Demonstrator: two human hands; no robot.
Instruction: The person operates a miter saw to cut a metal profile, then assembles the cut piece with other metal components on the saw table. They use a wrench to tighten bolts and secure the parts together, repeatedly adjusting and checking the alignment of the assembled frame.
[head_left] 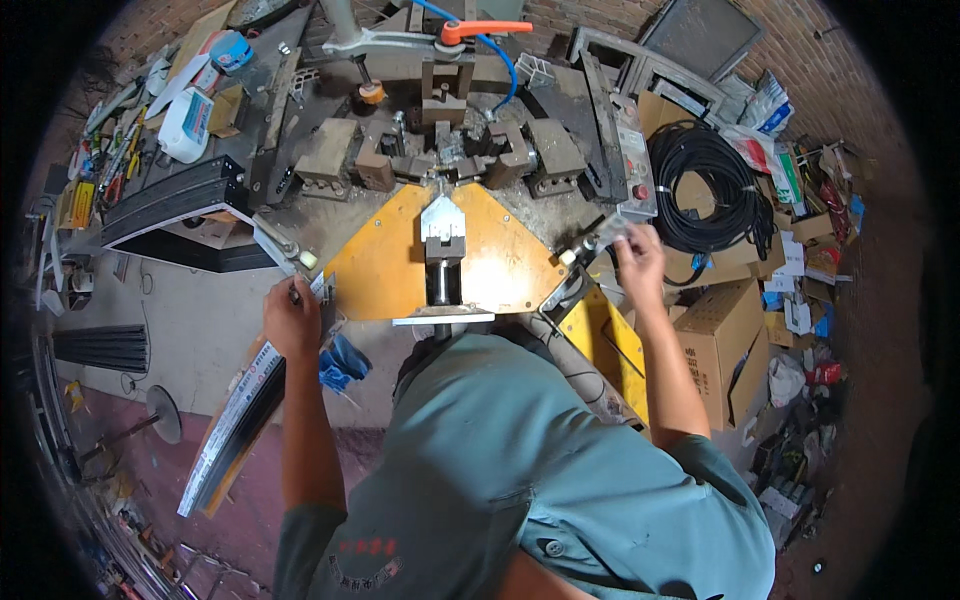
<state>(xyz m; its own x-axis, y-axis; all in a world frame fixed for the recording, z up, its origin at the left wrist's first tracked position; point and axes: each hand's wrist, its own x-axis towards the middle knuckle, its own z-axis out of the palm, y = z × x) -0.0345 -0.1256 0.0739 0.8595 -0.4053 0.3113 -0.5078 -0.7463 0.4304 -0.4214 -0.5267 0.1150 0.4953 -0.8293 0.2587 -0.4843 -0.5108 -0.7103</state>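
Note:
My left hand (292,318) is closed at the upper end of a long aluminium profile (232,430) with a whitish film strip, which slopes down to the lower left. Its fingers curl around the profile's edge, left of the machine's orange-yellow plate (385,265). My right hand (640,265) is raised over the machine's right side arm, fingers pinched beside a small metal fitting (588,245). What lies between those fingers is blurred. Between my hands, a pointed metal slide (442,215) faces the clamping blocks (450,150) at the machine's centre.
A black framed corner piece (180,215) stands on the left. Farther back are a white bottle (186,125) and a blue tub (231,52). An orange lever (485,30) tops the machine. Coiled black hose (700,190) and a cardboard box (715,345) lie on the right.

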